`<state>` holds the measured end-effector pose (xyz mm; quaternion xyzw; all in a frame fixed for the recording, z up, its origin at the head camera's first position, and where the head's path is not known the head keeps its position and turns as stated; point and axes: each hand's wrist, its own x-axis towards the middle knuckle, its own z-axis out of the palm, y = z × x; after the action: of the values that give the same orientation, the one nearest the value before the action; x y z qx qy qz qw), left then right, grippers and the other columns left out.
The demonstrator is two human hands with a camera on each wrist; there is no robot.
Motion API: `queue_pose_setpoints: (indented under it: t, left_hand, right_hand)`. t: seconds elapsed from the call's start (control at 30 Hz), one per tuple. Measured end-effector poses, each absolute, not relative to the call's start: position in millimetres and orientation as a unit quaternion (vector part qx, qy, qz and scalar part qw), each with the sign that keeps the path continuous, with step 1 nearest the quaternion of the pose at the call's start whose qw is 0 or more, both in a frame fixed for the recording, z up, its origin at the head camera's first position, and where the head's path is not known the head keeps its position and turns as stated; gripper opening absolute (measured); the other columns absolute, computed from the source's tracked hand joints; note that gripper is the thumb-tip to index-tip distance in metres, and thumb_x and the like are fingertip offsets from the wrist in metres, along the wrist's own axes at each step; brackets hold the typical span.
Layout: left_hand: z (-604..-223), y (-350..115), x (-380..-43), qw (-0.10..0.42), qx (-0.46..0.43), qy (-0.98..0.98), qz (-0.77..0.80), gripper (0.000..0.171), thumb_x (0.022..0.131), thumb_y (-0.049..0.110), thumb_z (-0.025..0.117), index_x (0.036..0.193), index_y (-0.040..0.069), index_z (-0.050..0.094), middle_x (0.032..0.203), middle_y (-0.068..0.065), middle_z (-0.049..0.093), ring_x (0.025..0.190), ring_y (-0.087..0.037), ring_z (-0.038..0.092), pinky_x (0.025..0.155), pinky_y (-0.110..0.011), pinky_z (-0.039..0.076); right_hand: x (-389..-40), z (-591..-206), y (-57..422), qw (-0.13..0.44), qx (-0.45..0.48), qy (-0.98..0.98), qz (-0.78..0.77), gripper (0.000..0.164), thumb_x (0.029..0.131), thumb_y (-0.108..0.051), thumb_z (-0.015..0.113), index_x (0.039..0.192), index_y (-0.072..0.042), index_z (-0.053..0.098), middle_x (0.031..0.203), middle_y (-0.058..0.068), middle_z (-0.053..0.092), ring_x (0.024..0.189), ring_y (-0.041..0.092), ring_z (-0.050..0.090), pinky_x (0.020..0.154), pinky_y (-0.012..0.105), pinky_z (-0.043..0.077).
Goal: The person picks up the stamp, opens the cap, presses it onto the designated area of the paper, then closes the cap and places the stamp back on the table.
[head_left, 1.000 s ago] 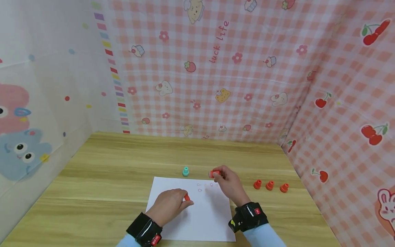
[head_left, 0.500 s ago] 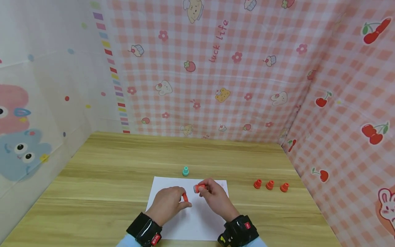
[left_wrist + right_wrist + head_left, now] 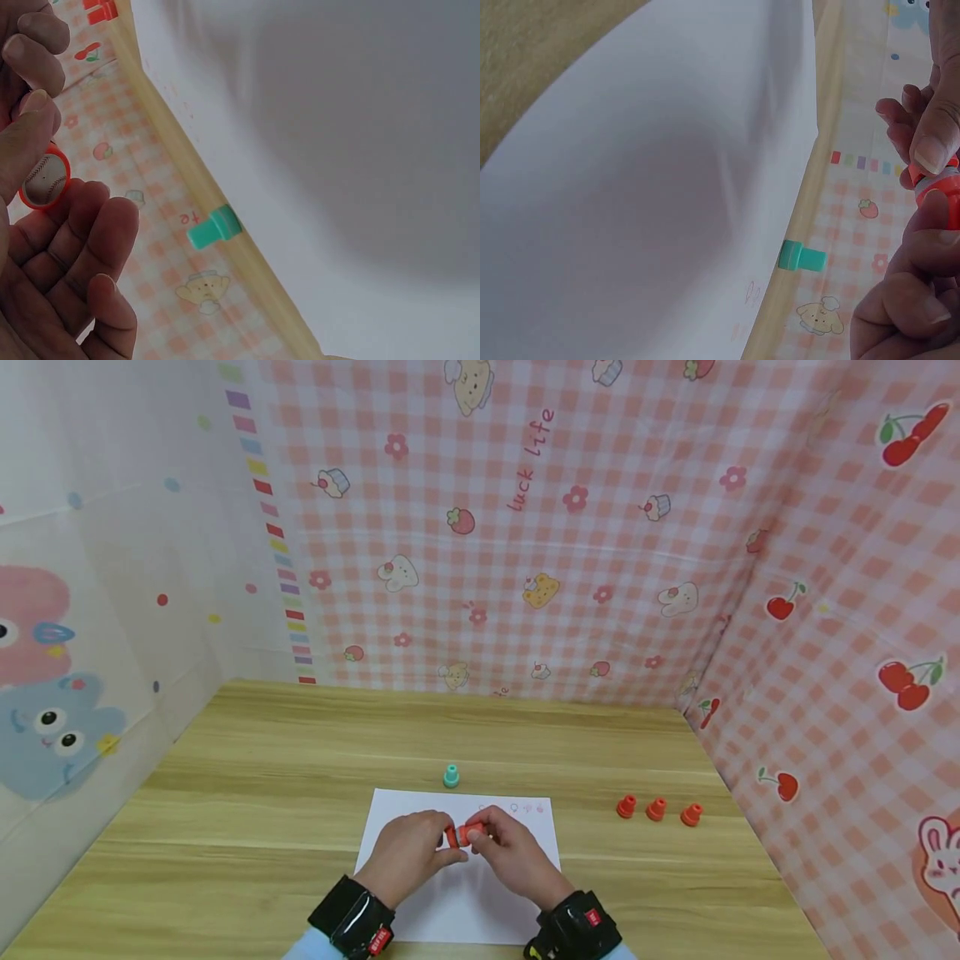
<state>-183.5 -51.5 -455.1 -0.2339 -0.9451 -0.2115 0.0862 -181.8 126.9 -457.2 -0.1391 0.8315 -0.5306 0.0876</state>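
Note:
Over the white paper (image 3: 480, 910), my left hand (image 3: 408, 852) pinches a small red cap (image 3: 45, 180). The cap's round end carries a baseball picture, facing the left wrist camera. My right hand (image 3: 521, 856) holds a red toy stamp (image 3: 472, 834) by its handle. The stamp's grey-rimmed end (image 3: 935, 180) points at the cap and is right against it or very close; fingers hide how far they fit together. Small faint reddish prints (image 3: 527, 808) run along the paper's upper right edge.
A teal stamp (image 3: 451, 776) stands upright just behind the paper's far edge. To the right on the wooden table (image 3: 225, 793), three red stamps (image 3: 656, 810) stand in a row. Patterned cloth (image 3: 480, 568) walls off the back and both sides.
My right hand has brought the red stamp from the paper's upper right corner leftward and nearer to me, up to the cap. My left hand has barely moved.

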Motion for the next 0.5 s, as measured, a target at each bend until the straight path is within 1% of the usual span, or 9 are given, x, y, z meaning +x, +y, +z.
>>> queue_pose_setpoints:
  t: [0.27,0.5]
  left_hand:
    - [-454.0,-51.1,-183.1,0.091,-0.251,-0.938,-0.221,0.027,0.071,0.036,0.079,0.074,0.013,0.065,0.056,0.007,0.046,0.051,-0.007,0.04,0.046,-0.023,0.03]
    - [-451.2,-51.4,-183.7,0.083,-0.254,-0.932,-0.246,0.027,0.068,0.034,0.081,0.071,0.013,0.064,0.055,0.008,0.046,0.05,-0.006,0.039,0.047,-0.022,0.029]
  right_hand:
    - [-180.9,-459.8,124.9,0.073,-0.175,0.833,-0.52,0.012,0.094,-0.017,0.059,0.102,-0.008,0.061,0.086,0.009,0.064,0.077,0.015,0.057,0.067,0.03,0.043]
    - [-181.0,-456.7,122.3,0.075,-0.177,0.833,-0.519,0.013,0.094,-0.018,0.058,0.099,-0.006,0.062,0.086,0.01,0.065,0.077,0.015,0.056,0.067,0.031,0.043]
